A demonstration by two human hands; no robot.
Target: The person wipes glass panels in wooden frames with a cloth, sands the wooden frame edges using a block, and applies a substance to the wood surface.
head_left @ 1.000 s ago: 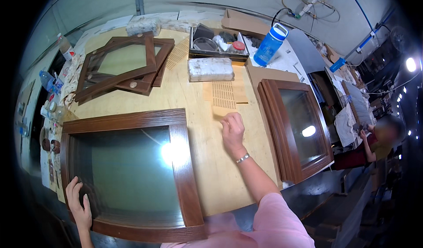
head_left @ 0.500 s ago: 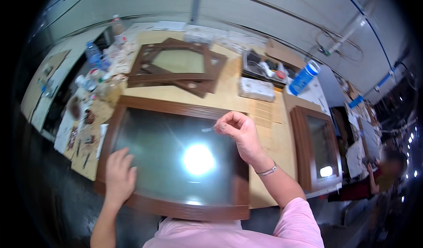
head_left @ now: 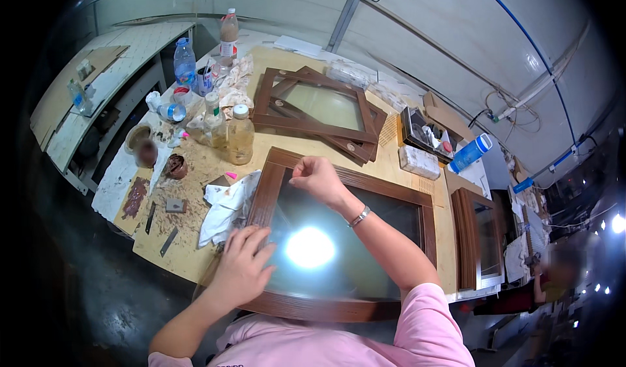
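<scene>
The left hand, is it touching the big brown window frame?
Touching. The head view shows the left hand lying flat on the glazed wooden frame at its left edge, fingers spread.

four wooden frames (head_left: pixel 365 191), four bottles (head_left: pixel 240 133)

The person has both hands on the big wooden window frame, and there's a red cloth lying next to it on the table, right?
Not quite: the cloth is white, not red, as the head view shows. The rest holds: the left hand and the right hand are both on the big wooden window frame, and the cloth lies beside it on the table.
</scene>
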